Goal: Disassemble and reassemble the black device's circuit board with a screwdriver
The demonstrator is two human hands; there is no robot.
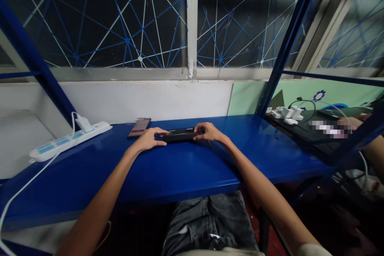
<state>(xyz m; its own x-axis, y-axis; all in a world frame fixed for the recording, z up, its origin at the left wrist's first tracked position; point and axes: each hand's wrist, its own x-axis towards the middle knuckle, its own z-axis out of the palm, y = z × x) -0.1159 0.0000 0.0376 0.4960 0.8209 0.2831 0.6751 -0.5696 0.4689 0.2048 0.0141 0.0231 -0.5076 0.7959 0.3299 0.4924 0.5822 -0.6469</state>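
A low, black oblong case (pixel 179 137) rests on the blue desk (pixel 186 172), its long side facing me. My left hand (pixel 151 138) grips its left end, thumb in front and fingers behind. At the right end, my right hand (pixel 207 132) holds the case between thumb and fingers. A thin light line runs along the back of the case, but I cannot make out what lies inside or behind it. Close to my left hand lies a phone (pixel 139 128) with its screen lit. A thin dark stick-like thing (pixel 209 143) shows just under my right hand.
A white power strip (pixel 70 142) with a plugged-in charger lies along the desk's left side, its cable hanging over the front. Blue metal posts (pixel 289 40) frame the desk. On the right, a black table (pixel 312 140) bears white adapters (pixel 289 114), and another person's arm (pixel 373 150) reaches in.
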